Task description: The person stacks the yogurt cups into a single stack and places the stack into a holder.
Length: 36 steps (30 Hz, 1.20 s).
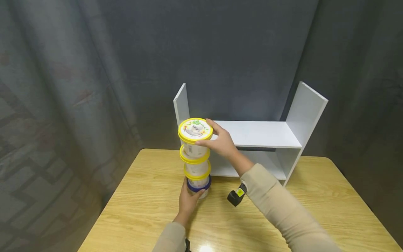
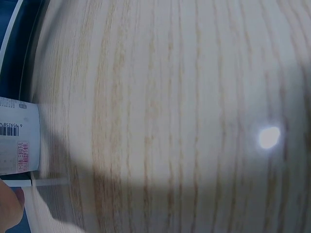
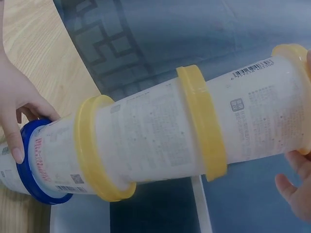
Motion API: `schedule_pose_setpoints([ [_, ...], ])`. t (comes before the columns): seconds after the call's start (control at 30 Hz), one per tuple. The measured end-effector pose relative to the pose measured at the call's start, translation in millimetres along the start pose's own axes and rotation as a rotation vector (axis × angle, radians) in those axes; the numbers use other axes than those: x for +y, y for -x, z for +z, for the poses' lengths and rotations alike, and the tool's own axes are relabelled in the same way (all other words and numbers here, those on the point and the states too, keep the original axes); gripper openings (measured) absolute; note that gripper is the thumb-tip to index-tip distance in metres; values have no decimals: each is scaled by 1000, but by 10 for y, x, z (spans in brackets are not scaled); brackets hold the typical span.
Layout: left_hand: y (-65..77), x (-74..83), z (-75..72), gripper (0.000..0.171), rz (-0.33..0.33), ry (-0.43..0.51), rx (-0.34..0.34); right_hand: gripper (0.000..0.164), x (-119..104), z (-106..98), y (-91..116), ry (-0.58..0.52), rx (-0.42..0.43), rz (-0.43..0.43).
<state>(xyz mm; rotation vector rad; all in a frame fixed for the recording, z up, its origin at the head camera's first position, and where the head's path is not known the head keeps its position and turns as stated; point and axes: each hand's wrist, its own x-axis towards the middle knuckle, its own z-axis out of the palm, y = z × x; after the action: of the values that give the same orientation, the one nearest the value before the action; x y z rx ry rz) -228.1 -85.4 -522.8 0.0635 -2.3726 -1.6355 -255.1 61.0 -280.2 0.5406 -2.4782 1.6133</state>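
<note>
Round white tubs are piled in one stack on the table, just left of the shelf's front. A blue-lidded tub (image 1: pixel 199 189) is at the bottom; above it come three yellow-lidded ones, and the top tub (image 1: pixel 195 129) has a printed lid with fruit and leaves. My left hand (image 1: pixel 187 202) grips the blue-lidded tub around its lid, thumb on the near side. Up at the top, my right hand (image 1: pixel 221 141) holds the uppermost tub by its lid edge, thumb in front and fingers behind. The left wrist view catches only part of a tub's label (image 2: pixel 14 138).
A white two-level shelf unit (image 1: pixel 258 134) with upright side panels stands behind and right of the stack. The wooden table (image 1: pixel 141 210) reaches to grey curtains (image 1: pixel 204 52) at the back and sides. A black strapped device (image 1: pixel 235 197) hangs at my right wrist.
</note>
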Motion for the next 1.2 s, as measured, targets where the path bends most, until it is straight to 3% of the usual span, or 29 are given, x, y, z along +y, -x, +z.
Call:
schedule_pose_setpoints([
  [0.73, 11, 8, -23, 91, -12, -5, -16, 89, 35, 146, -40, -27, 16, 6],
  [1.0, 18, 15, -1, 93, -36, 6, -25, 95, 110, 120, 3, -69, 29, -28],
  [1.2, 8, 16, -3, 92, -29, -4, -21, 87, 109, 27, 61, -82, 46, -62],
])
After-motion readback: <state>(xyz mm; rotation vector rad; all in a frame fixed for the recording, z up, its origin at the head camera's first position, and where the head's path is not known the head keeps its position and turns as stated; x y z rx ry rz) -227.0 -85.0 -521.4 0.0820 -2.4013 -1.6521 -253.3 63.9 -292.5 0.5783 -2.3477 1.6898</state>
